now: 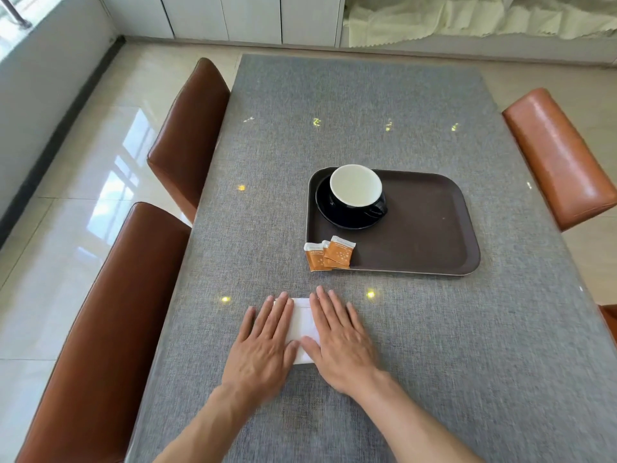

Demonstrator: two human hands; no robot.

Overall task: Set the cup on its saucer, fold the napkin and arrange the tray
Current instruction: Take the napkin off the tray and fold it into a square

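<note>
Napkin point(303, 324) sits folded on the table point(367, 329) near the tray point(417, 228), pinned under flat left hand point(263, 342) and right hand point(340, 342) with straight fingers, so lifting off too quick could probably let the crease spring open.

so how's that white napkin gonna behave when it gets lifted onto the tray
The napkin is probably light and floppy: it lies thin and flat under the left hand and right hand. Its folds may spring open, so pinching the layers together seems wise.
</note>
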